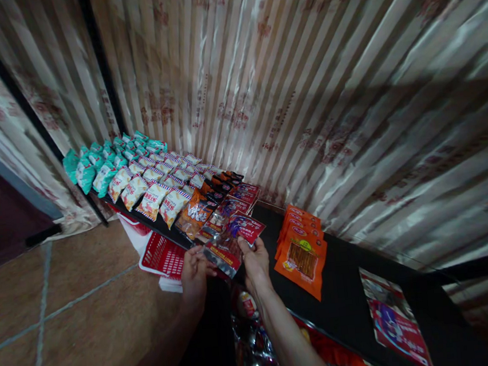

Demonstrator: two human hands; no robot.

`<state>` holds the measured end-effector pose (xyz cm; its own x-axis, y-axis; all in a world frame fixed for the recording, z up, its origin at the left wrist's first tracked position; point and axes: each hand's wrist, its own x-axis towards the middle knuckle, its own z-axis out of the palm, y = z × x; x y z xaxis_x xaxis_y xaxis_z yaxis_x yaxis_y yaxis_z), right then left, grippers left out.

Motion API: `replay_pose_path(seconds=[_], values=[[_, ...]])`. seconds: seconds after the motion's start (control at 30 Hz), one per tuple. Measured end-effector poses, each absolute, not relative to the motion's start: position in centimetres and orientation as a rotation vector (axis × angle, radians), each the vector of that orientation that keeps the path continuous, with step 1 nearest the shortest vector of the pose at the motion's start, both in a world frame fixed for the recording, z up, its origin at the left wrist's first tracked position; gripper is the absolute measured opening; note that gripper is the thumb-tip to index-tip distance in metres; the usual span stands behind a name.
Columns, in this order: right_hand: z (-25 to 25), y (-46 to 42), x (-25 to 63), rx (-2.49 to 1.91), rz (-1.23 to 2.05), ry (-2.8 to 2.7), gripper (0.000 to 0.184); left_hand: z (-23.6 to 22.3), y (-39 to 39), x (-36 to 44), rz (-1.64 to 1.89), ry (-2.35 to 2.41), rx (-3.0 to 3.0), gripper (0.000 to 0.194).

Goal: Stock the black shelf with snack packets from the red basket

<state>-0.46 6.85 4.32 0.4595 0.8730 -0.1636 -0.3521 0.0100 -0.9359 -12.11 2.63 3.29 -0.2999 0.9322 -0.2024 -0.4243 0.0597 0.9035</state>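
Observation:
My left hand and my right hand both grip a clear snack packet with a red and purple label, held at the front edge of a black shelf. The left fingers pinch its near left corner; the right fingers close on its right side. Just behind it lie more packets of the same kind in a row. To the right of my right hand sits a stack of orange snack packets.
Rows of white-and-red packets, teal packets and orange packets fill the shelf's left end. A red basket stands on the tiled floor below. A red packet lies at the shelf's right. Striped curtains hang behind.

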Motion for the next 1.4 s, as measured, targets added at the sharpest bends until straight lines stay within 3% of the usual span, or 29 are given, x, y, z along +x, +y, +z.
replay_pose_path(seconds=[0.7, 1.07, 1.4], values=[[4.3, 11.6, -1.9, -1.32, 0.97, -0.671, 0.033, 1.9, 6.0, -14.1, 1.581, 1.161, 0.664, 0.041], [4.3, 12.4, -1.6, -1.511, 0.81, -0.811, 0.033, 1.4, 6.3, -14.4, 1.57, 1.27, 0.682, 0.032], [3.6, 13.1, -1.1, -1.573, 0.767, -0.956, 0.034, 4.5, 7.3, -14.3, 1.736, 1.418, 1.316, 0.019]])
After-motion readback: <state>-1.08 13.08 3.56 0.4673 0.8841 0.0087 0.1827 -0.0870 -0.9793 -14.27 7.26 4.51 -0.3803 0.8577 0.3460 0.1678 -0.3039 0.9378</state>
